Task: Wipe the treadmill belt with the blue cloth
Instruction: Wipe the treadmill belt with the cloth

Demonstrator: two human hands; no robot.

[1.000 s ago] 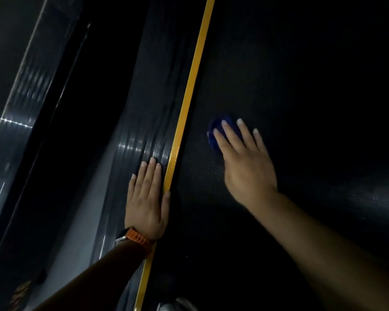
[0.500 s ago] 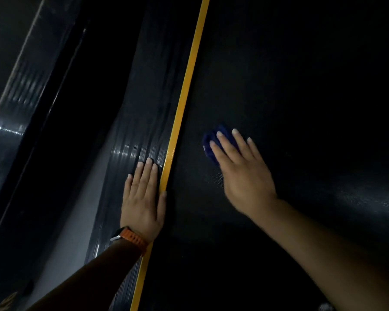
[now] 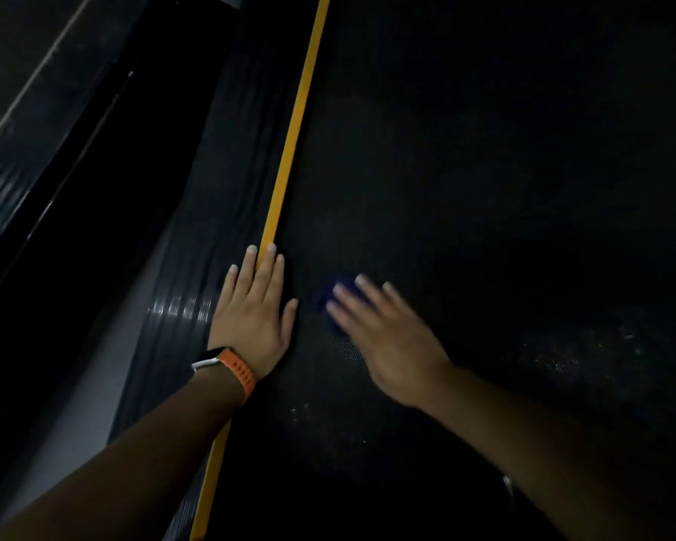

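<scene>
Right hand [image 3: 387, 337], fingers [image 3: 369, 292] spread flat, presses the blue cloth [image 3: 338, 292] onto the treadmill belt [image 3: 465, 189]; left hand [image 3: 254, 310] lies flat, fingers extended, across the yellow stripe [image 3: 289, 150].

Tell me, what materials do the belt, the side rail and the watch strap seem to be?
Treadmill belt: probably matte rubber, with fine dotted texture near the right hand.
Side rail: likely glossy ribbed plastic; it shows bright reflections.
Watch strap: probably orange silicone with punched holes.
</scene>
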